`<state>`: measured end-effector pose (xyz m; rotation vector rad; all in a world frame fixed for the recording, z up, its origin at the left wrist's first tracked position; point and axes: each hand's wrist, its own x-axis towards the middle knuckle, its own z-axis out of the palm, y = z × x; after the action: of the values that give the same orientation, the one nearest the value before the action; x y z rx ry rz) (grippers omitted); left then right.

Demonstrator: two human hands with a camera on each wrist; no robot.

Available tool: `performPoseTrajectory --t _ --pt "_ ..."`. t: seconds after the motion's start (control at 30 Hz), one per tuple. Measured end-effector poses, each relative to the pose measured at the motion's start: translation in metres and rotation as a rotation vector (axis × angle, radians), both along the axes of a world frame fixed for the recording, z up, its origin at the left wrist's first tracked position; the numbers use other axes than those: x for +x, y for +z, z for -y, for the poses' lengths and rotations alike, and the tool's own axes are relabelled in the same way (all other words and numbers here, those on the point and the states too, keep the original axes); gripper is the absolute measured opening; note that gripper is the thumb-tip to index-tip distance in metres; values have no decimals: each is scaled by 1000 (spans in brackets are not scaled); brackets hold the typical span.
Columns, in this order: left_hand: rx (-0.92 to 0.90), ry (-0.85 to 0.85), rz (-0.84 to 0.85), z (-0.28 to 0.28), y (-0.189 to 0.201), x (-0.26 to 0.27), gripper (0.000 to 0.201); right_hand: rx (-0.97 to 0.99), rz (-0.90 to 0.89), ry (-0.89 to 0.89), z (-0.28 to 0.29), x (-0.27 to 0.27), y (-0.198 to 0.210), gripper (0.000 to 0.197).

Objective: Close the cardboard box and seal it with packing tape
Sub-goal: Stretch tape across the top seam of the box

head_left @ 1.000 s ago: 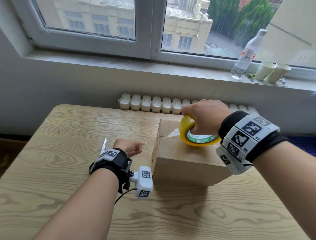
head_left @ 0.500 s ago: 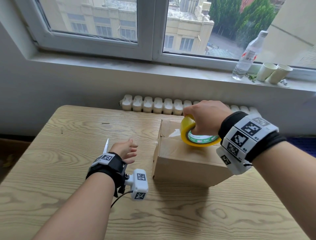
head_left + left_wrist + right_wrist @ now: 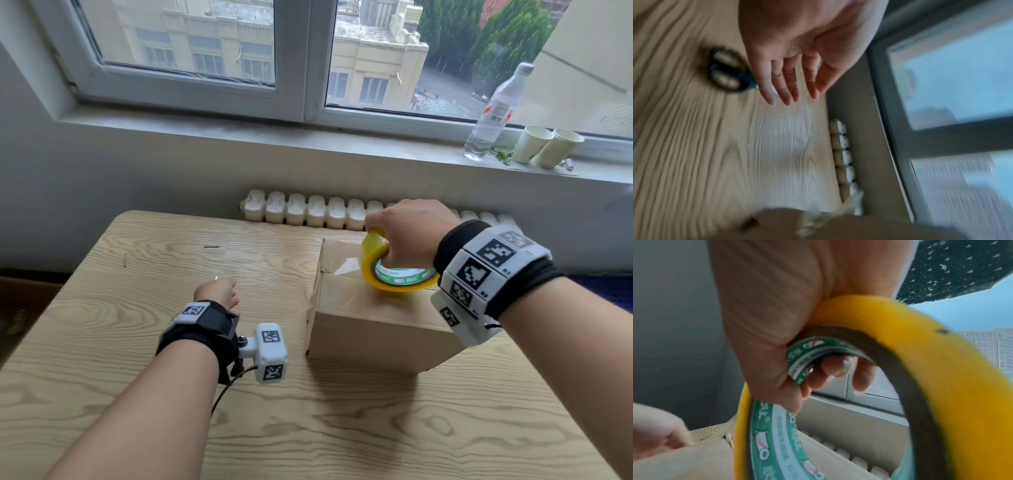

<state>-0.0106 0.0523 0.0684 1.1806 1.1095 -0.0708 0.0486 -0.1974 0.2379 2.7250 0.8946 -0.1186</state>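
Observation:
The closed cardboard box stands on the wooden table, with a shiny strip of tape across its top left. My right hand grips the yellow tape roll on the box top; in the right wrist view its fingers curl through the roll. To the left of the box my left hand hovers over the table. Its fingers are straight and hold nothing. Black-handled scissors lie just under and beside them; only a blade tip shows in the head view.
A white radiator runs behind the table's far edge under the window sill. On the sill at the right stand a water bottle and two paper cups. Bare tabletop lies to the left and in front of the box.
My left hand has moved left and away from the box side, over the scissors, covering most of the blade. The right hand and tape roll have stayed on the box top.

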Motion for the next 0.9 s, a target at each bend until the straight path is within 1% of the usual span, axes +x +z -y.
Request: performPoseTrajectory --t 0.03,0.07,0.1,0.13,0.17,0.23,0.3,0.37,0.5,0.6,0.63,0.67,0.73,0.77,0.83,0.9 --pt "70 -36 -11 0 7 4 14 -1 0 1 0 0 0 40" --pt "125 -65 0 0 16 10 14 -2 2 3 -1 0 0 40" --pt "165 -101 30 3 26 16 18 -3 3 3 -1 0 0 40" --pt "176 -135 64 6 38 22 18 -5 3 4 -2 0 -1 40" --pt "161 -172 98 11 50 28 14 -5 1 4 -2 0 0 40" --pt "65 -299 142 23 69 34 1 0 -5 3 -1 0 0 40" --pt "-33 -483 117 34 75 35 10 5 -10 2 0 -1 1 40" --pt "-79 -593 59 46 68 34 16 7 -12 -1 0 -2 1 38" --pt "-99 -642 -9 66 35 33 24 4 -16 2 0 -3 0 34" --pt "-46 -719 -70 73 28 33 18 9 -13 3 2 -2 0 35" --pt "-32 -716 -67 72 31 35 14 11 -14 4 2 -2 0 36" --pt "-16 -687 -48 68 38 39 15 13 -15 4 2 -2 0 36" --pt "106 -591 32 59 56 46 12 20 -16 1 3 -2 0 34" --pt "174 -571 88 55 66 48 11 24 -16 0 4 -2 1 33" --pt "200 -602 184 52 89 49 13 30 -18 -3 4 -3 1 31" --pt "198 -730 202 60 110 46 10 40 -25 -4 5 -4 2 31"
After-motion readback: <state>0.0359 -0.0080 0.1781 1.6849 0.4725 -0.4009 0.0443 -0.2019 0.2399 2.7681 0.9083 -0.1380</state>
